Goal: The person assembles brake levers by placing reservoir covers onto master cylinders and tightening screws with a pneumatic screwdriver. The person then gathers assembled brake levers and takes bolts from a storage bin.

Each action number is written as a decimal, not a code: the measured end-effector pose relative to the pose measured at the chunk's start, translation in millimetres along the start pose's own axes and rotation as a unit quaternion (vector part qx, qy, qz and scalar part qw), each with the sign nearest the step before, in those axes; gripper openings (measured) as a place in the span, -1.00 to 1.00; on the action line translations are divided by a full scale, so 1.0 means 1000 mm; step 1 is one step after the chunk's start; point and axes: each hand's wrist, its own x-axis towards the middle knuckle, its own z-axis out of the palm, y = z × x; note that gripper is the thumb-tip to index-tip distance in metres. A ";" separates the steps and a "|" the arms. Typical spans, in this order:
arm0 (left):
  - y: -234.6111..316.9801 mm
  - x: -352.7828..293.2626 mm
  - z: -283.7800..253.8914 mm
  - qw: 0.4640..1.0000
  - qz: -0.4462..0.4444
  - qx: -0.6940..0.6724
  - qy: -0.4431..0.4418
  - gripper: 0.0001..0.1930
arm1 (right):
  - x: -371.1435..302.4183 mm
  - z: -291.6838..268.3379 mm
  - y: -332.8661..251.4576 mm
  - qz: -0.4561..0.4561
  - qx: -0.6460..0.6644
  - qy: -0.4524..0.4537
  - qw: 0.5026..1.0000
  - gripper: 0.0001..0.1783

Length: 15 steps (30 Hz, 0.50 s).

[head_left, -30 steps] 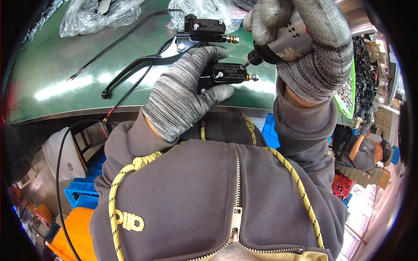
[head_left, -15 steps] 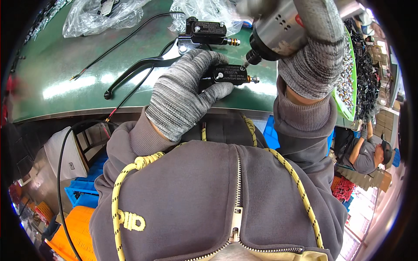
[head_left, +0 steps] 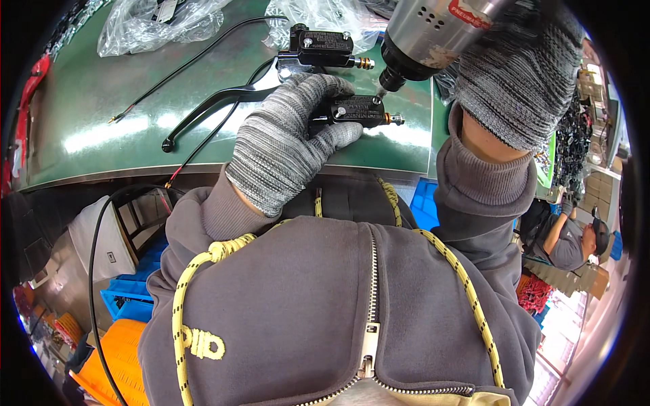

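My left hand [head_left: 288, 139], in a grey knitted glove, grips a black brake lever assembly [head_left: 355, 109] on the green table [head_left: 101, 128]; its long black lever [head_left: 217, 111] points left. My right hand [head_left: 518, 74], gloved the same way, holds a silver power screwdriver [head_left: 423, 37] upright. The tool's tip touches the top of the assembly's black block beside my left fingers. A brass fitting sticks out of the block's right end.
A second black assembly [head_left: 318, 47] lies just behind the first. Clear plastic bags [head_left: 159, 24] sit at the table's back, and thin black wires [head_left: 189, 64] cross its top. Blue and orange crates [head_left: 125, 304] stand below left. Another person [head_left: 575, 240] sits at the right.
My right hand has lifted and swung the screwdriver more upright, closer to the camera, with the tip staying on the block. My left hand has held the assembly in place.
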 end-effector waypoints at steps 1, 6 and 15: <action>0.000 0.000 0.000 1.000 -0.004 -0.009 -0.001 -0.55 | 0.000 0.002 -0.001 -0.002 -0.005 0.011 1.000 -0.53; 0.001 0.003 0.003 1.000 0.007 -0.013 -0.009 -0.55 | 0.015 0.000 -0.026 0.124 0.080 0.215 0.965 -0.47; -0.003 0.000 0.000 1.000 0.015 0.002 -0.005 -0.54 | -0.014 -0.013 0.004 -0.010 -0.093 0.010 0.996 -0.55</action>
